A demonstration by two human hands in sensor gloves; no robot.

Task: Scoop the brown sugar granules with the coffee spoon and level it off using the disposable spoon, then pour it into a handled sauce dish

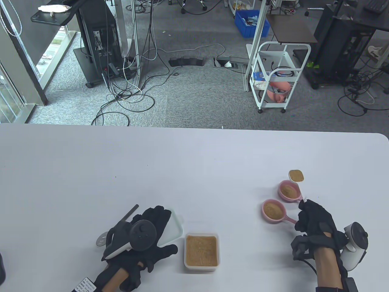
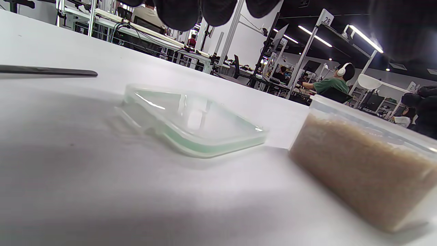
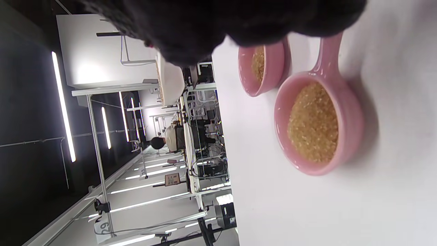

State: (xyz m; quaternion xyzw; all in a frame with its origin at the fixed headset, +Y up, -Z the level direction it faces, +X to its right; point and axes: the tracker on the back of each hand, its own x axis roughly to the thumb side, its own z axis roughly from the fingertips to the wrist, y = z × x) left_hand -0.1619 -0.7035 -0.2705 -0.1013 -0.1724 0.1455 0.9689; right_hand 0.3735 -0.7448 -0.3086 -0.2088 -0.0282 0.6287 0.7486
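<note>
My right hand (image 1: 305, 206) pinches the handle of a white coffee spoon (image 1: 296, 175), level and full of brown sugar, its bowl just beyond the farther of two pink handled sauce dishes (image 1: 288, 191). Both that dish and the nearer dish (image 1: 273, 210) hold sugar. In the right wrist view the nearer dish (image 3: 317, 126), the farther dish (image 3: 263, 68) and the spoon's white bowl (image 3: 169, 82) show below my glove. My left hand (image 1: 158, 219) lies flat on a clear lid (image 1: 174, 226) beside the open sugar container (image 1: 201, 252). A black-handled spoon (image 1: 130, 213) lies on the table under my left hand.
The left wrist view shows the lid (image 2: 194, 123), the sugar container (image 2: 362, 171) and the black handle (image 2: 47, 71) low on the table. The white table's far edge (image 1: 194, 129) runs across the view. A dark object (image 1: 1, 267) sits at the bottom-left corner.
</note>
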